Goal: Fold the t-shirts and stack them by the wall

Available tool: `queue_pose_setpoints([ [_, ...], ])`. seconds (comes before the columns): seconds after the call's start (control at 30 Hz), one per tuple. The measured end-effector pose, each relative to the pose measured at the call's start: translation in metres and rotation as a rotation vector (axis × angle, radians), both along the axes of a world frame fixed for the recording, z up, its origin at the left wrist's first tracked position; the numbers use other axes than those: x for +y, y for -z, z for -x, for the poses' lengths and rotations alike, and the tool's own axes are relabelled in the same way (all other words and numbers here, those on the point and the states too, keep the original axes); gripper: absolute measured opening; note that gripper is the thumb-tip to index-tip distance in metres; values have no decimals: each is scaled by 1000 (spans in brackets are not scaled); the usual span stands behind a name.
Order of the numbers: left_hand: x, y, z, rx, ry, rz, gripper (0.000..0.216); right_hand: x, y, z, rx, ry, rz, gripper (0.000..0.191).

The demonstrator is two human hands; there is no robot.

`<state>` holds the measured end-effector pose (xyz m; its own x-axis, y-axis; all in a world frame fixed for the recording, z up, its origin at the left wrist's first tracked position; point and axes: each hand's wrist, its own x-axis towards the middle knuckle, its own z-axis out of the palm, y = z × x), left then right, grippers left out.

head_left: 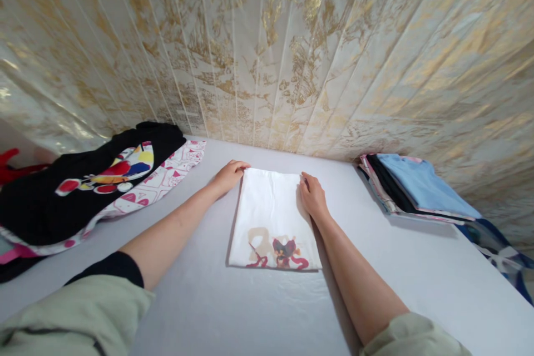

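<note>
Sleeves (79,317) framed left hand (227,177) and right hand (314,198), apparently squaring the folded printed garment (271,203), grip closure unclear, next needing even pressure.

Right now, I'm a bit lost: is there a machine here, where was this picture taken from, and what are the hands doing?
No machine here: these are a person's own bare hands. The single picture comes from a camera worn on their head, looking forward and down. On the pale surface lies a folded white cloth with a print along its near end. The left hand is at its far left corner, the right hand at its right edge; whether the fingers grip it is hard to tell. To the left lies a black garment over pink-and-white printed cloth; to the right, a stack of folded fabrics, light blue on top.
</note>
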<state>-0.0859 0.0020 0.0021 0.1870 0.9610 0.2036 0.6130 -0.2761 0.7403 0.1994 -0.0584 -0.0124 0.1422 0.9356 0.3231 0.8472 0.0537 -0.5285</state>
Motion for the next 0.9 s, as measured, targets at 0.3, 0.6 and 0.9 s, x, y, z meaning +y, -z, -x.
queue_pose_setpoints([
  [0.3,6,-16,9,-121,182,171,32,27,4,-21,198,-91,5,27],
  [0.6,15,-29,12,-133,309,348,41,44,-4,-36,392,-224,111,34],
  [0.9,26,-22,12,11,305,281,28,50,-4,-40,489,-335,160,20],
])
